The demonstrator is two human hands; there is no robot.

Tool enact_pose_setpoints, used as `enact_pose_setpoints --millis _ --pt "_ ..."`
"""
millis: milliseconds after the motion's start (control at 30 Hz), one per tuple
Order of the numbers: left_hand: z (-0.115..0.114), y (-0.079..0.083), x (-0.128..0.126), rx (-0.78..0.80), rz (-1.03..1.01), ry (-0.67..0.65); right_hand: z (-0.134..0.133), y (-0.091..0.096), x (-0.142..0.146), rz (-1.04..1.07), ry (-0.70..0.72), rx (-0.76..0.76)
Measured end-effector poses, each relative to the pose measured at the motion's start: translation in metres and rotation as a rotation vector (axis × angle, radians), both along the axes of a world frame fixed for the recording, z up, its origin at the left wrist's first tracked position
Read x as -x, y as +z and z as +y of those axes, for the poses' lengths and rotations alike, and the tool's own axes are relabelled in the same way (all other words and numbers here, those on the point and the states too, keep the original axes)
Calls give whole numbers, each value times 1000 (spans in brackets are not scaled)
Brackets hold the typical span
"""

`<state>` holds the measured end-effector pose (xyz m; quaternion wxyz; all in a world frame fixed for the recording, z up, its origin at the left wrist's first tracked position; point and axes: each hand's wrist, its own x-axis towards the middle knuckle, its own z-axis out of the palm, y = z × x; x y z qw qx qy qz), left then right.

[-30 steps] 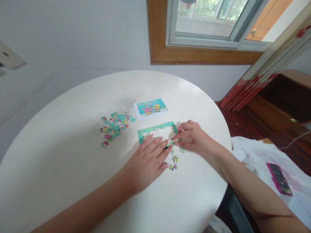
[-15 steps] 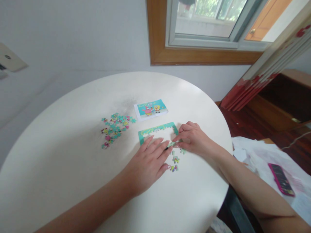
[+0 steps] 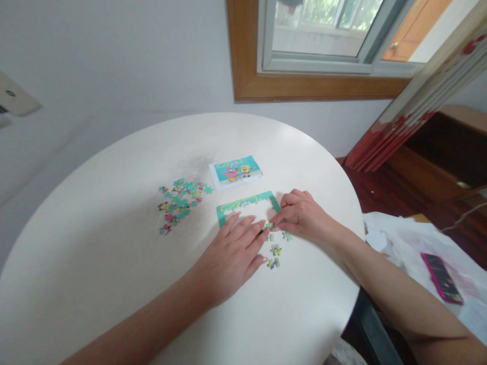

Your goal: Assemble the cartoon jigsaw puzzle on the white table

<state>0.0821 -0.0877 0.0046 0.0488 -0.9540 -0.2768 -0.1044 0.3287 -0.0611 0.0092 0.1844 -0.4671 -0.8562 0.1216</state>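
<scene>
A partly joined jigsaw border (image 3: 249,201), teal with yellow swirls, lies on the white round table. My left hand (image 3: 236,253) rests flat over its lower left side, fingers spread and pointing away from me, hiding part of it. At the lower right corner of the border, my right hand (image 3: 299,215) pinches a pale green puzzle piece (image 3: 269,225) between thumb and fingers. Several loose pieces lie just below: a pale one (image 3: 287,236), a yellow and pink one (image 3: 276,250) and another (image 3: 273,263) close to my left thumb.
A heap of mixed puzzle pieces (image 3: 180,202) lies left of the border. Beyond the border is a picture card (image 3: 238,171) with cartoon figures. Off the right side of the table (image 3: 114,284), a phone with a pink case (image 3: 442,279) lies on white sheeting.
My right fingertips have shifted slightly at the pinched piece, which now sits lower and flatter by the border. My left hand has stayed in place.
</scene>
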Motion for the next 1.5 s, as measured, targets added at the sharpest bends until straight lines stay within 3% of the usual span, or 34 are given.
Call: enact_pose_setpoints --millis 300,633,933,1500 --pt "2 3 1 53 -57 -5 -1 7 -5 97 35 62" --pt "3 1 2 100 -78 -2 -2 7 -3 39 45 83" --pt "5 6 3 56 -62 -30 -2 7 -5 -4 58 85" --pt "2 -3 4 33 -51 -2 -1 10 -4 57 22 101"
